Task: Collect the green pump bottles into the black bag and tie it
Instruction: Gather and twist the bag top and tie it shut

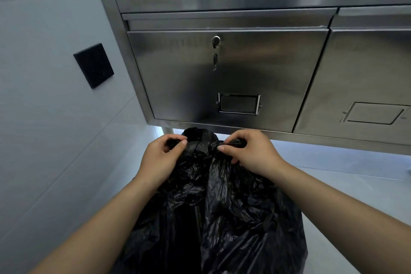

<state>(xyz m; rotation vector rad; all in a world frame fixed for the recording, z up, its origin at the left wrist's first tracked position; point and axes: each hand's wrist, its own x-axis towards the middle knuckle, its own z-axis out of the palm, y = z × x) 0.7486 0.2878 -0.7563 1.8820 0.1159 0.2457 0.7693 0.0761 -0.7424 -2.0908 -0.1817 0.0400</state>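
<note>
A crinkled black plastic bag (213, 218) fills the lower middle of the head view, bulging below and gathered at the top. My left hand (160, 158) pinches one twisted end of the bag's mouth between thumb and fingers. My right hand (251, 151) pinches the other twisted end, a little to the right. The two ends are pulled apart over the bunched top of the bag. No green pump bottles are visible; the bag's contents are hidden.
A stainless steel cabinet (278, 78) stands right behind the bag, with a lock and hanging key (215, 51) and a label holder (239, 103). A black wall plate (93, 65) sits on the pale tiled wall to the left. Pale floor (355, 196) lies to the right.
</note>
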